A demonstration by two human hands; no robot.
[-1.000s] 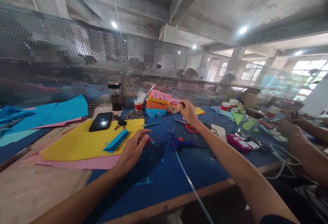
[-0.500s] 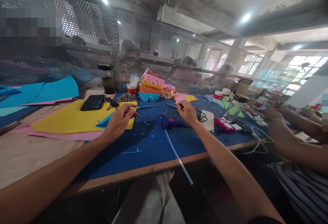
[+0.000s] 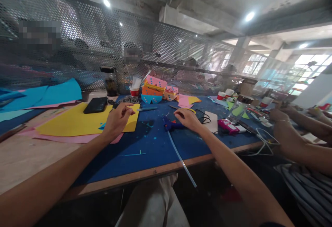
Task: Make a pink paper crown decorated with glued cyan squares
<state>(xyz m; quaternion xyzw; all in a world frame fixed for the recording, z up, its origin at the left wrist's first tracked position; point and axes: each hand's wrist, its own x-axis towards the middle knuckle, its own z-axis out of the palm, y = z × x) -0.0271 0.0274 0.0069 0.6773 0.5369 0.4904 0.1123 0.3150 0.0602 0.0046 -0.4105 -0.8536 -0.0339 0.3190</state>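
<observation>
My left hand (image 3: 118, 119) hovers above the yellow paper (image 3: 70, 121), its fingers loosely bent with a gap at the thumb. A folded blue paper piece (image 3: 102, 126) lies partly hidden behind this hand. My right hand (image 3: 188, 118) is just right of a purple glue gun (image 3: 171, 126), fingers loosely curled downward and nothing seen in them. Out of the gun a long clear glue stick (image 3: 181, 161) reaches past the table edge. Scissors with a yellow handle (image 3: 191, 110) lie just beyond my right fingertips. A slim blue tool (image 3: 147, 109) rests between the hands.
Decorated paper crowns (image 3: 151, 98) stand at the back beside a paper cup (image 3: 134, 91). A black phone (image 3: 95, 105) lies on the yellow sheet. To the right are a pink device (image 3: 228, 126), a clear jar (image 3: 238, 109), cables and a co-worker's arms (image 3: 293, 140). Perforated metal screen behind.
My right hand has come back from the pink paper towards me, uncovering the yellow scissors handle. My left hand has shifted slightly left, covering more of the blue paper piece.
</observation>
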